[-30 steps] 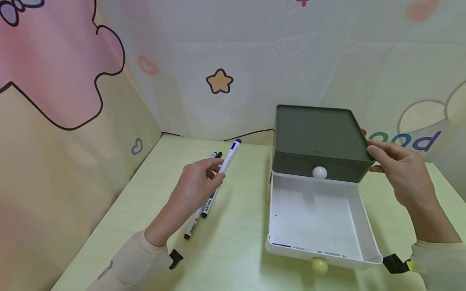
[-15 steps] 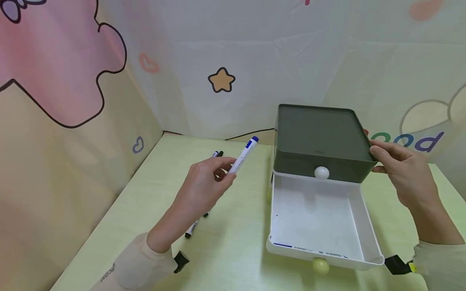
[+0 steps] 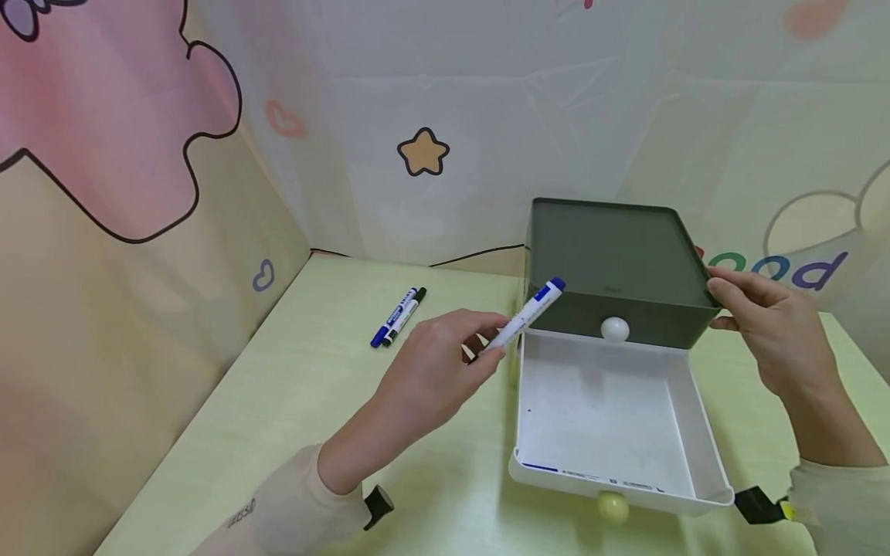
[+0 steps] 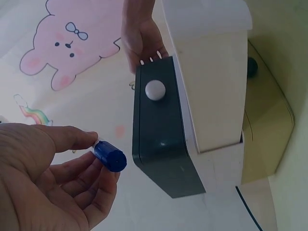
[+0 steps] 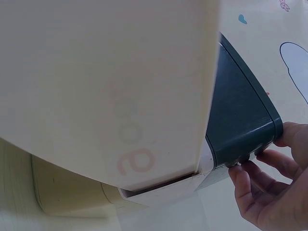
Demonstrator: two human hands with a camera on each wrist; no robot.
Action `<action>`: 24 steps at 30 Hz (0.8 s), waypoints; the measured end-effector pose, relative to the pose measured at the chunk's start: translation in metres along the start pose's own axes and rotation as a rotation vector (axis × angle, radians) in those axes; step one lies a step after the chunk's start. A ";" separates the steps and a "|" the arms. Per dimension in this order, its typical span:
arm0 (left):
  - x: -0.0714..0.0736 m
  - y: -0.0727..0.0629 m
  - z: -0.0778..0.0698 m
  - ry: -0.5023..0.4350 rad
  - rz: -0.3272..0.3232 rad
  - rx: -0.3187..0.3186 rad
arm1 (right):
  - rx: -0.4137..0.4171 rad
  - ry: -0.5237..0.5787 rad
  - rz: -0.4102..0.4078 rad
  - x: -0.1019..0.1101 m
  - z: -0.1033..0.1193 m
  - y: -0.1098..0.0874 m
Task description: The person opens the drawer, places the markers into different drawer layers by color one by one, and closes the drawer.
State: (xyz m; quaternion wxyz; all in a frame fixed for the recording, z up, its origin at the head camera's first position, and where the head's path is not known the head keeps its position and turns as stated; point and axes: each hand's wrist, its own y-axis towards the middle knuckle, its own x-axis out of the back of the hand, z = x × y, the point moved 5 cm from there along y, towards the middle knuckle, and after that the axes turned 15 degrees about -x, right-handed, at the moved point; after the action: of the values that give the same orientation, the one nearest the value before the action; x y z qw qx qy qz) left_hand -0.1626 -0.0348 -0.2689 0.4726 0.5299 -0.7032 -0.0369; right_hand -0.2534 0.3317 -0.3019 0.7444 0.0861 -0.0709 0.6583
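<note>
My left hand [image 3: 434, 371] pinches a white marker [image 3: 518, 320] with a blue cap [image 4: 110, 157] between thumb and fingers, tilted up to the right. It is just left of a desktop drawer organizer [image 3: 608, 251] with a dark green top. The organizer's white drawer [image 3: 601, 394] is pulled out towards me and has a pale green knob [image 3: 613, 507]. My right hand [image 3: 772, 332] grips the organizer's right edge near the front corner, fingers curled beneath the dark green part in the right wrist view.
Two markers, a blue-capped one [image 3: 393, 318] and a black-ended one [image 3: 405, 316], lie side by side on the pale green table [image 3: 313, 363]. A thin black cable [image 3: 480, 253] runs along the back wall. Below the white drawer is an olive tier [image 4: 267, 115].
My left hand has carried the marker rightward, away from the markers on the table and towards the organizer. My right hand keeps its grip, and the drawer stays pulled out.
</note>
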 end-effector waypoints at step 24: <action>-0.062 0.019 -0.028 0.066 0.211 -0.105 | -0.011 -0.078 -0.024 -0.001 -0.001 0.000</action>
State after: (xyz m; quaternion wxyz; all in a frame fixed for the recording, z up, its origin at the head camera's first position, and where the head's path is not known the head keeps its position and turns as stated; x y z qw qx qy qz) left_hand -0.1572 0.0345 -0.2820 0.5239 0.4284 -0.7362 -0.0064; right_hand -0.2537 0.3311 -0.3028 0.7494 0.1085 -0.1025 0.6451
